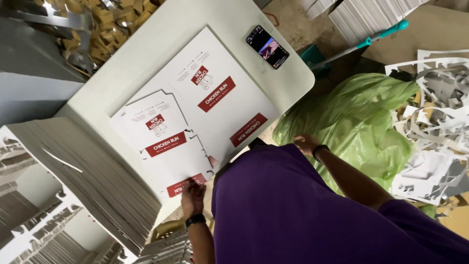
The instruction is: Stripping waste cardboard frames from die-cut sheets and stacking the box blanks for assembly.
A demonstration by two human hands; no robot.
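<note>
Fingers [188, 185] of left hand [192, 198] pinch printed sheet [195, 107] edge.

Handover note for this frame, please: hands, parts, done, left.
Left hand: fingertips on the near edge of the printed white-and-red card sheet; grip unclear.
Right hand: at the table edge beside the green bag, nothing visibly held.
Sheet lies flat on the table, with a phone at the far corner.
Done, apparently: white offcuts are heaped on the right.
Left: the sheet looks untrimmed, and a tall stack of sheets stands on the left.
</note>
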